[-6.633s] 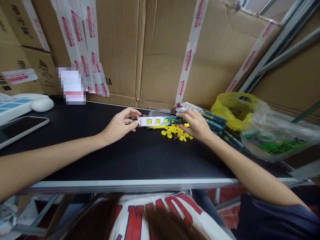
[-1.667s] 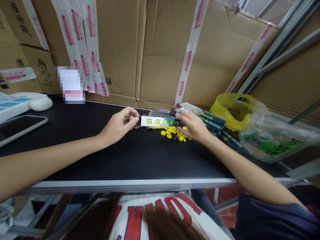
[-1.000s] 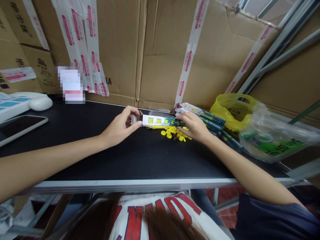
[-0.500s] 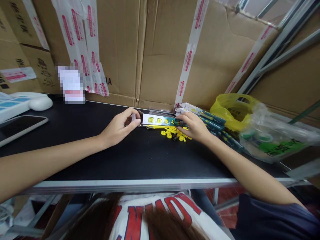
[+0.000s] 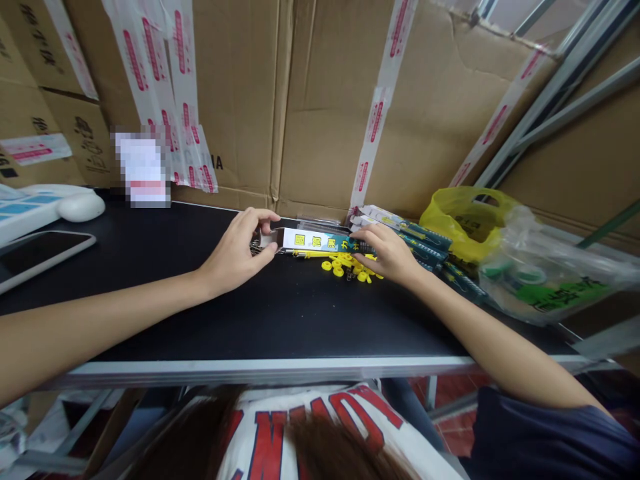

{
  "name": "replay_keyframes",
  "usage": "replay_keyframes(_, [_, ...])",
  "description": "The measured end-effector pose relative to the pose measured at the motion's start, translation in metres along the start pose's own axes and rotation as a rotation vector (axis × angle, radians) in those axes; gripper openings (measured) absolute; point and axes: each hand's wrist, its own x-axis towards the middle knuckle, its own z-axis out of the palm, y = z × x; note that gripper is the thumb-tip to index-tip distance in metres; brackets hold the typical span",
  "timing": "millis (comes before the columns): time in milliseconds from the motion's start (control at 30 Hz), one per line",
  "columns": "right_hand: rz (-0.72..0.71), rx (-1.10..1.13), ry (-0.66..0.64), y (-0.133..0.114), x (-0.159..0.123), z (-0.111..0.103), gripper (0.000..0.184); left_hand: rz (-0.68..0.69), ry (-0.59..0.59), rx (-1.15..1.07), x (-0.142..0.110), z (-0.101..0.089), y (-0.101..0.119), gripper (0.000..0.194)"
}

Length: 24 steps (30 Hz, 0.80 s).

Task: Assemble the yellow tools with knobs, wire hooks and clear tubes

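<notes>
Two hands on one narrow printed pack, mid-frame on black table. L hand pinches its white end, now nudged slightly left vs 0.5 s ago; R hand pinches other end over yellow rings. Looks like end-flap work.

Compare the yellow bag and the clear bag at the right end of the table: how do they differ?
The yellow bag is opaque and sits farther back, against the cardboard; the clear bag is see-through, shows green print, and lies nearer the table's front edge. The yellow bag looks smaller and stands open at the top; the clear bag sprawls wide. Both are crumpled plastic, touching each other.
</notes>
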Motion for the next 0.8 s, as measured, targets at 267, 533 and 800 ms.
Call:
replay_keyframes(267, [-0.011,-0.002,0.005,-0.0008,0.0006,-0.0009,0.028,-0.019,0.050,-0.091,-0.0003,0.0008,0.0016,0.029])
replay_keyframes(533, [0.009,-0.006,0.004,0.0006,-0.0009,-0.0004,0.028,0.074,-0.004,-0.035,0.0023,-0.0038,0.0027,0.007])
replay_keyframes(800, [0.008,0.019,0.009,0.0004,-0.0005,0.0007,0.029,-0.006,0.051,-0.062,0.0004,-0.0029,0.0013,0.017])
